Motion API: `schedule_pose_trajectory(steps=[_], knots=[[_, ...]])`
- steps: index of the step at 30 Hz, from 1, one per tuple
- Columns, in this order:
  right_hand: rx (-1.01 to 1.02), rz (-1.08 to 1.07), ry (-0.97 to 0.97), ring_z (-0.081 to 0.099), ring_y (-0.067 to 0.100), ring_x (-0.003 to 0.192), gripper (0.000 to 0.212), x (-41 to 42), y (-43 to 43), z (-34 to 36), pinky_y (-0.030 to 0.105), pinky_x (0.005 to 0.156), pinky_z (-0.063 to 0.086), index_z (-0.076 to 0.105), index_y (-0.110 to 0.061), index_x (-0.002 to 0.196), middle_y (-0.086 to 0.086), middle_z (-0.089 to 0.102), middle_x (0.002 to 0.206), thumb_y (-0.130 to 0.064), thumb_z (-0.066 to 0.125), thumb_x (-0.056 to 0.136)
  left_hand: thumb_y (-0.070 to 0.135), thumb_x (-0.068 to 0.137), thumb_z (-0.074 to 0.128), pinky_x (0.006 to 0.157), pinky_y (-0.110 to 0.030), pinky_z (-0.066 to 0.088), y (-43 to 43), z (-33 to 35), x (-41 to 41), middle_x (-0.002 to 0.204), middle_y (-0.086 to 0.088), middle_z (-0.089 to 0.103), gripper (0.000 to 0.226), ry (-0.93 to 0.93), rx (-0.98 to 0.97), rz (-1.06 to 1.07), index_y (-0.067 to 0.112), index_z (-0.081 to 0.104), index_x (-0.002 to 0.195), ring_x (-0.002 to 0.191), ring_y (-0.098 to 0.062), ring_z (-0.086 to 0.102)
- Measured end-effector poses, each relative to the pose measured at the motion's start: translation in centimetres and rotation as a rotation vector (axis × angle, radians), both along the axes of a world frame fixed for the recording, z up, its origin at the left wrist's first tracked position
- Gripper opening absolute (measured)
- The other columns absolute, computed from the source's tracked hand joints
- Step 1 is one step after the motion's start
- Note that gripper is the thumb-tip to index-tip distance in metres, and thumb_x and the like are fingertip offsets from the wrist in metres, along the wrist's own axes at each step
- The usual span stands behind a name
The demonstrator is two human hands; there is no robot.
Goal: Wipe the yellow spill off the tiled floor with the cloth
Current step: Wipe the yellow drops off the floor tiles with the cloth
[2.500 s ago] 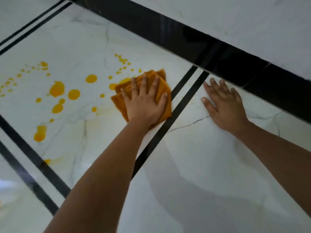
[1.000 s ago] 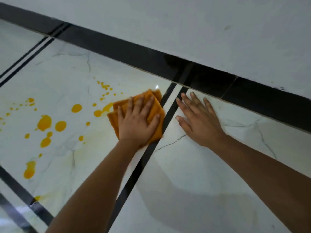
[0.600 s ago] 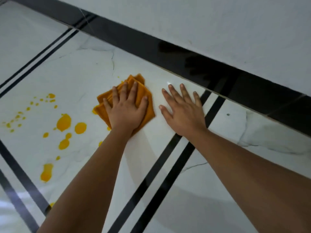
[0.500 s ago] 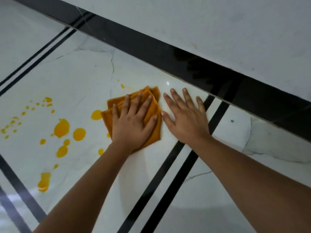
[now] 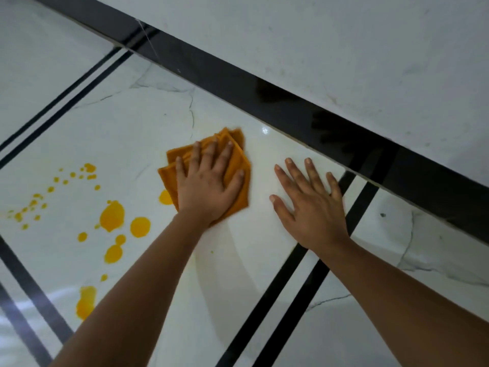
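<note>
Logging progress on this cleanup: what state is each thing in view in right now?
cloth: folded, flat on the floor, pressed under the left hand
left hand: open, palm down on the cloth, fingers spread
right hand: open, flat on the bare tile, apart from the cloth
yellow spill: not wiped up; drops and blobs lie left of the cloth, one at its edge
tiled floor: glossy, faint yellowish smear near the left forearm

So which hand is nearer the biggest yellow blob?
Left. The left hand presses the cloth just right of the blob; the right hand lies flat farther right.
</note>
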State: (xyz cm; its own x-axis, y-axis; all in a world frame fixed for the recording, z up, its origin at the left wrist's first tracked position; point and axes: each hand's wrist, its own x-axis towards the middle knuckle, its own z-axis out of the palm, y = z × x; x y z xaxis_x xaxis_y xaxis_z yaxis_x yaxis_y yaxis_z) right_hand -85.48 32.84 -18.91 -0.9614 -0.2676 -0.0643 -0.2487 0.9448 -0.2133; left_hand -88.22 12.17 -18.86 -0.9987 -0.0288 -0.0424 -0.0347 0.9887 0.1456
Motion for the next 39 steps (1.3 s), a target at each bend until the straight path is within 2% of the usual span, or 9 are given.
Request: schedule_pose_trajectory(steps=[3, 6, 13, 18, 22, 26, 29, 35, 39], knots=[[0.006, 0.008, -0.010, 0.009, 0.021, 0.145, 0.061, -0.2, 0.2, 0.0, 0.049, 0.112, 0.010, 0.019, -0.033, 0.147, -0.006, 0.020, 0.156, -0.057, 0.016, 0.090, 0.068, 0.085, 0.010, 0.113, -0.056, 0.000, 0.0, -0.2, 1.6, 0.158, 0.006, 0.009, 0.066, -0.025, -0.012, -0.164, 0.043, 0.004, 0.146, 0.145, -0.024, 0.002], [0.012, 0.006, -0.009, 0.005, 0.019, 0.145, 0.062, 0.0, 0.2, -0.1, 0.048, 0.113, 0.007, 0.015, -0.035, 0.147, -0.008, 0.015, 0.157, -0.058, 0.013, 0.089, 0.067, 0.086, 0.011, 0.113, -0.055, -0.002, 0.1, 0.2, 0.9, 0.158, 0.005, 0.010, 0.066, -0.015, 0.040, 0.092, 0.042, 0.007, 0.147, 0.145, -0.025, 0.002], [-0.015, 0.006, -0.014, 0.003, 0.017, 0.145, 0.058, -0.4, 0.2, 0.0, 0.048, 0.114, 0.004, 0.020, -0.032, 0.147, -0.007, 0.015, 0.157, -0.056, 0.021, 0.094, 0.066, 0.088, 0.012, 0.111, -0.054, -0.008, 4.7, 0.2, 7.8, 0.158, 0.008, 0.005, 0.064, -0.023, 0.070, 0.052, 0.042, 0.003, 0.147, 0.145, -0.023, -0.004], [-0.240, 0.031, 0.062, 0.018, 0.019, 0.143, 0.049, 1.3, -0.1, 1.0, 0.043, 0.115, 0.006, 0.047, -0.018, 0.136, 0.002, 0.036, 0.150, -0.045, 0.036, 0.097, 0.062, 0.091, 0.015, 0.112, -0.052, -0.010, 6.2, -0.1, 10.9, 0.158, 0.009, 0.005, 0.062, -0.030, 0.170, 0.119, 0.040, 0.002, 0.148, 0.145, -0.020, -0.005], [-0.412, 0.036, 0.044, 0.042, 0.026, 0.127, 0.043, 5.2, -1.7, 2.9, 0.040, 0.107, 0.028, 0.061, -0.013, 0.122, 0.010, 0.055, 0.131, -0.041, 0.044, 0.095, 0.058, 0.086, 0.013, 0.112, -0.050, -0.009, 7.0, 0.5, 14.1, 0.158, 0.009, 0.006, 0.066, -0.058, 0.269, 0.171, 0.037, 0.006, 0.148, 0.145, -0.017, -0.005], [-0.343, -0.029, -0.128, 0.046, 0.029, 0.117, 0.045, 8.3, -2.5, 3.9, 0.040, 0.097, 0.036, 0.057, -0.017, 0.125, 0.011, 0.057, 0.122, -0.046, 0.046, 0.093, 0.055, 0.085, 0.012, 0.112, -0.046, -0.010, 7.9, 1.0, 17.9, 0.158, 0.010, 0.007, 0.067, -0.076, 0.312, 0.196, 0.034, 0.010, 0.149, 0.144, -0.013, -0.005], [-0.500, -0.148, -0.352, 0.051, 0.029, 0.118, 0.052, 10.8, -2.8, 4.8, 0.039, 0.100, 0.041, 0.052, -0.012, 0.130, 0.013, 0.057, 0.126, -0.043, 0.056, 0.089, 0.052, 0.085, 0.011, 0.113, -0.044, -0.008, 8.4, 1.7, 20.9, 0.158, 0.009, 0.007, 0.068, -0.114, 0.371, 0.221, 0.030, 0.009, 0.149, 0.144, -0.011, -0.004], [-0.605, -0.330, -0.708, 0.061, 0.024, 0.086, 0.013, 16.6, -1.5, 7.7, 0.034, 0.080, 0.048, 0.063, -0.014, 0.074, 0.005, 0.064, 0.079, -0.022, 0.065, 0.084, 0.047, 0.089, 0.017, 0.114, -0.043, 0.000, 9.1, 4.4, 27.6, 0.156, 0.007, 0.018, 0.063, -0.213, 0.599, 0.279, 0.034, 0.005, 0.149, 0.144, -0.013, 0.006], [-0.645, -0.437, -0.829, 0.061, 0.028, 0.096, 0.011, 20.6, -0.3, 12.1, 0.043, 0.090, 0.049, 0.064, -0.011, 0.086, 0.010, 0.066, 0.093, -0.021, 0.061, 0.088, 0.047, 0.095, 0.021, 0.115, -0.044, 0.004, 9.3, 8.4, 31.3, 0.156, 0.001, 0.020, 0.059, -0.306, 0.608, 0.329, 0.028, 0.009, 0.149, 0.144, -0.017, 0.010]])
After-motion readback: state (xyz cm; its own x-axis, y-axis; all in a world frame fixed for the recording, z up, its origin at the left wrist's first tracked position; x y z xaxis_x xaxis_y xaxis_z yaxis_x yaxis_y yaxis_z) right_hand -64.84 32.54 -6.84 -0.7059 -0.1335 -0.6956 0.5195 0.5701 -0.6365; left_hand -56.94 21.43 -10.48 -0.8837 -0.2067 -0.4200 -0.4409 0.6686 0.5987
